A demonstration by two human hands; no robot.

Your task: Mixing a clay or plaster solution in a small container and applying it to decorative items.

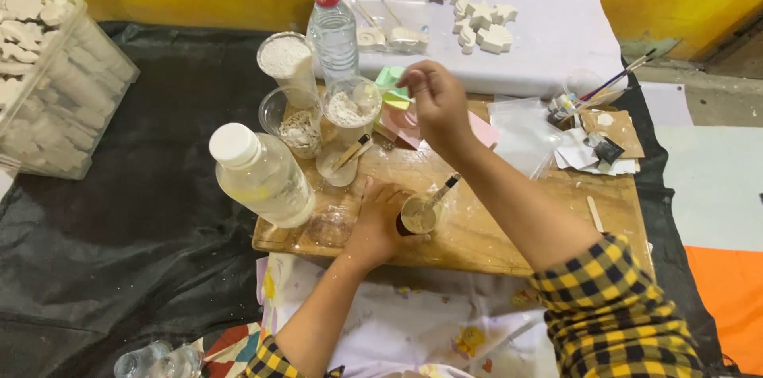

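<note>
Left hand (380,223) grasping one small cup (418,215); stick (439,191) inside leaning up-right. Right hand (435,104) raised, fingertips pinched, contents unclear. Two bottles (262,175) nearby.

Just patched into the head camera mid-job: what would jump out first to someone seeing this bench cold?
Probably the two hands over the wooden board: the left hand steadies a small cup with a stick in it near the board's front edge, while the right hand is raised with pinched fingers above the cups of white powder. Next, the white shell and starfish casts on the white cloth at the back, and the clear bin of casts at far left.
</note>
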